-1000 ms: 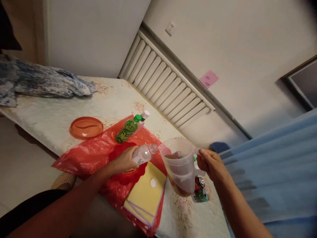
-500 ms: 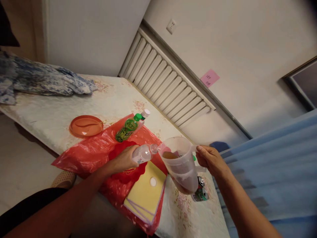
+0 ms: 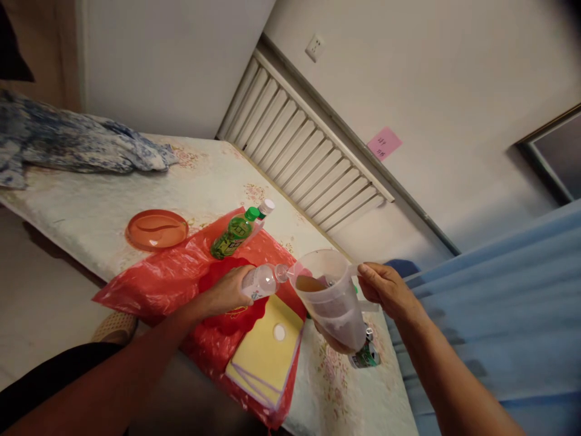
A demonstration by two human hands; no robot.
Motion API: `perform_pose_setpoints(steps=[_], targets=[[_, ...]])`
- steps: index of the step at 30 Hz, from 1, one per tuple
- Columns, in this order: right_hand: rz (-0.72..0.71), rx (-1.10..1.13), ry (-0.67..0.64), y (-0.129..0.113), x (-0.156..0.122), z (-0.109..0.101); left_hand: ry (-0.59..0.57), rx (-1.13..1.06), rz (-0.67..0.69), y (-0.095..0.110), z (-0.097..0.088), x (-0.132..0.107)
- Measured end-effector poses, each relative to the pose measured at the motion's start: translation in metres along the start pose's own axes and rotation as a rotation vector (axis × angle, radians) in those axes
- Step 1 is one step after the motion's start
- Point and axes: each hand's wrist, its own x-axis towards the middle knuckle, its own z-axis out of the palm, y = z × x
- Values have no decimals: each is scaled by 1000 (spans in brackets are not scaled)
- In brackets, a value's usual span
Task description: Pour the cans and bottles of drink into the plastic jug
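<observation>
My left hand [image 3: 231, 289] is wrapped round a clear plastic bottle [image 3: 261, 281], which lies nearly level with its uncapped mouth at the rim of a pitcher. My right hand [image 3: 385, 287] grips the handle of that translucent plastic pitcher [image 3: 336, 315], tilted toward the bottle, with brownish liquid inside. Under the left hand are a red scalloped tray [image 3: 204, 327] and a red plastic bag [image 3: 154, 284]. Yellow cloths [image 3: 263, 357] with a white round cap [image 3: 279, 331] on top lie below the bottle. Drink cans [image 3: 365, 356] stand partly hidden behind the pitcher.
A green tea bottle [image 3: 233, 233] and a white-capped bottle [image 3: 266, 208] stand on the bag. An orange dish [image 3: 157, 230] lies to the left on the flowered cover [image 3: 213, 172]. A radiator [image 3: 299, 139] lines the wall; a blue curtain [image 3: 499, 315] hangs at right.
The pitcher has tilted slightly more toward the bottle, its base swinging right and covering more of the cans. The left hand and bottle stay almost still.
</observation>
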Motion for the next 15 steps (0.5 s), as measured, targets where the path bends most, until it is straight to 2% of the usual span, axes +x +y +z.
perform_pose_setpoints(steps=[15], targets=[[9, -124, -9, -3, 5, -4, -8, 3, -17, 5, -3, -2]])
